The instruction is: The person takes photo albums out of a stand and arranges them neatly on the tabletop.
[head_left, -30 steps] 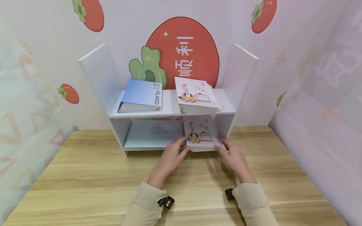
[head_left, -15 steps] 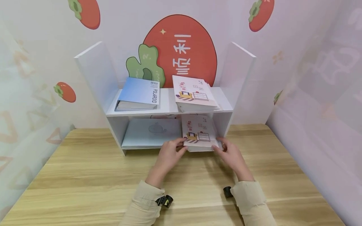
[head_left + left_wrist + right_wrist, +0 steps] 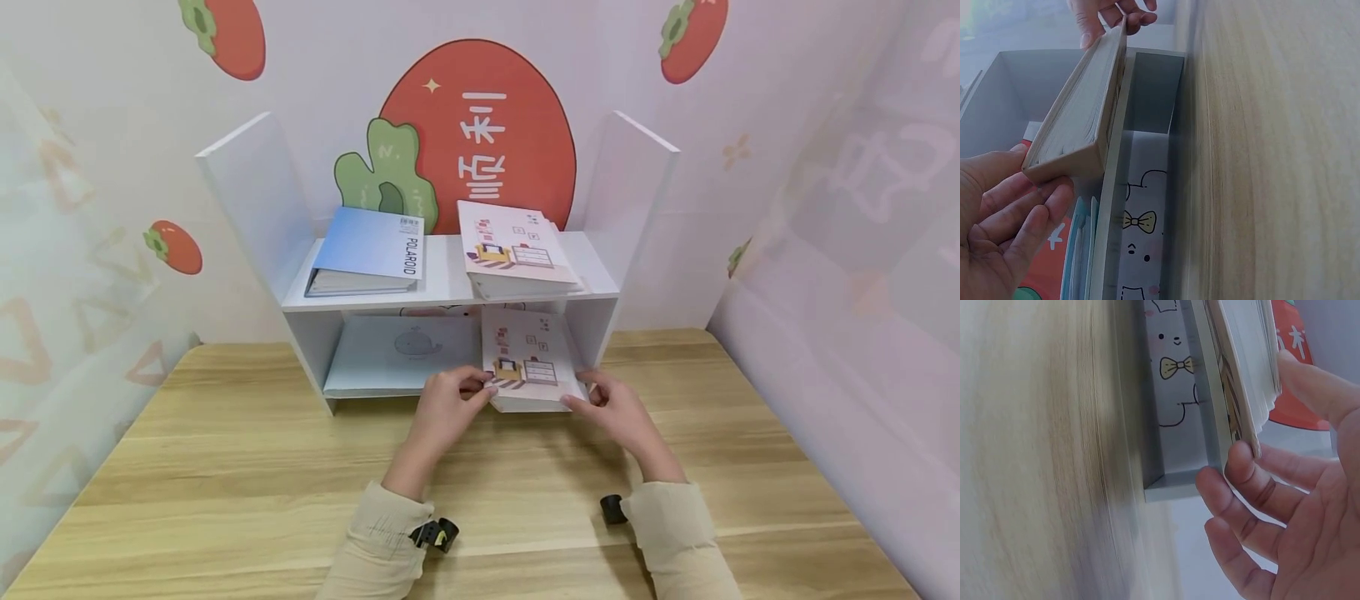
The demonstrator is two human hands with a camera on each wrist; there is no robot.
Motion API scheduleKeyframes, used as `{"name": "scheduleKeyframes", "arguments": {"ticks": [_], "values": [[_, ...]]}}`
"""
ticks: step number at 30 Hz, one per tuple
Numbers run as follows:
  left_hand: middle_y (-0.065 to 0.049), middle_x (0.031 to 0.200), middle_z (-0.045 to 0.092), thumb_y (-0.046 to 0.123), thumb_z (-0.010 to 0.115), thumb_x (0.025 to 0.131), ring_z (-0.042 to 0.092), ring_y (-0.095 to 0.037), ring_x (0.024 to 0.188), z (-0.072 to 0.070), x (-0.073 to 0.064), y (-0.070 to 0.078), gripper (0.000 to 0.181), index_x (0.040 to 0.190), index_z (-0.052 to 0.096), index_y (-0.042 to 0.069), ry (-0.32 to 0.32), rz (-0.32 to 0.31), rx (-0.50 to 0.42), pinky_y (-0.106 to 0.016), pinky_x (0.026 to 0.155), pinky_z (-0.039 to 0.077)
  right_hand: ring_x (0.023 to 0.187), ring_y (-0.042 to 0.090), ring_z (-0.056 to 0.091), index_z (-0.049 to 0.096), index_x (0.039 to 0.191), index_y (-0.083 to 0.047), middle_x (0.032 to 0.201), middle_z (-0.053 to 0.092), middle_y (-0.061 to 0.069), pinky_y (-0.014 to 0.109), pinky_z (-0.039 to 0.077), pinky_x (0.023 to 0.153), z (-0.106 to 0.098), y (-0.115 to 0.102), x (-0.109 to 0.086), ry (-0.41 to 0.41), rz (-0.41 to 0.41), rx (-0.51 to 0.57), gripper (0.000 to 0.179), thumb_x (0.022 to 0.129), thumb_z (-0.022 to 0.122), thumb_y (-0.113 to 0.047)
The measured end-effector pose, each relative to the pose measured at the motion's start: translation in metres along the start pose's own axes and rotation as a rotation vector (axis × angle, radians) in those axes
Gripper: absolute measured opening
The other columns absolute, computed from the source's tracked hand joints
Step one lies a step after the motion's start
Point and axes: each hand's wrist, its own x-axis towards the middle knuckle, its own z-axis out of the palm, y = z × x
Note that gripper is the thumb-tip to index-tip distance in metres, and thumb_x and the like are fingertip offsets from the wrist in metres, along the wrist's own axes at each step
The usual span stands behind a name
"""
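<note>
Both hands hold a thick pink photo album with a printed room drawing, on the lower right of a white two-level desk shelf. Its front end juts past the shelf edge. My left hand grips the near left corner; in the left wrist view, the left thumb is on one cover and the fingers are curled under the spine side. At the near right corner, my right hand pinches the page side. The right wrist view shows the right thumb on the upper cover and fingertips against the lower cover.
A pale blue whale-print album lies left on the lower level. Above are a blue POLAROID album and another pink album. Tall side panels flank the shelf. It stands on a wooden table against a printed backdrop.
Over the last half second the held pink album has slid a little toward me, out past the shelf's front edge. Both hands keep their grip at its near corners.
</note>
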Motion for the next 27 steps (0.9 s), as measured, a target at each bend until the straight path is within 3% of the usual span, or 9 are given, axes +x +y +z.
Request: {"name": "scheduleKeyframes", "arguments": {"ticks": [7, 14, 20, 27], "values": [[-0.010, 0.095, 0.076, 0.017, 0.075, 0.089, 0.072, -0.019, 0.084, -0.003, 0.000, 0.002, 0.019, 0.103, 0.072, 0.005, -0.017, -0.016, -0.017, -0.028, 0.075, 0.060, 0.062, 0.010, 0.044, 0.056, 0.133, 0.005, 0.073, 0.052, 0.004, 0.022, 0.036, 0.051, -0.003, -0.001, -0.001, -0.013, -0.022, 0.009, 0.053, 0.094, 0.069, -0.029], [-0.012, 0.099, 0.077, 0.020, 0.073, 0.091, 0.072, -0.023, 0.089, -0.006, 0.002, -0.003, 0.043, 0.127, 0.059, 0.001, -0.086, -0.075, -0.033, -0.038, 0.084, 0.059, 0.064, 0.012, 0.046, 0.054, 0.135, 0.005, 0.076, 0.056, 0.007, 0.023, 0.038, 0.052, -0.002, 0.000, 0.001, -0.021, -0.009, 0.037, 0.053, 0.094, 0.069, -0.026], [-0.012, 0.103, 0.076, 0.025, 0.071, 0.093, 0.070, -0.023, 0.093, -0.006, 0.002, -0.007, 0.054, 0.137, 0.053, 0.001, -0.131, -0.137, -0.036, -0.041, 0.088, 0.057, 0.076, 0.020, 0.062, 0.043, 0.143, 0.008, 0.089, 0.068, 0.020, 0.023, 0.048, 0.058, 0.001, 0.005, 0.002, -0.067, 0.010, 0.126, 0.060, 0.095, 0.067, -0.020], [-0.016, 0.106, 0.073, 0.023, 0.071, 0.093, 0.070, -0.025, 0.097, -0.005, 0.002, -0.013, 0.060, 0.141, 0.048, -0.005, -0.216, -0.158, -0.077, -0.037, 0.086, 0.058, 0.094, 0.023, 0.065, 0.029, 0.150, 0.011, 0.116, 0.064, 0.035, 0.020, 0.053, 0.070, 0.004, 0.007, 0.003, -0.107, 0.000, 0.236, 0.068, 0.096, 0.064, -0.011]]}}
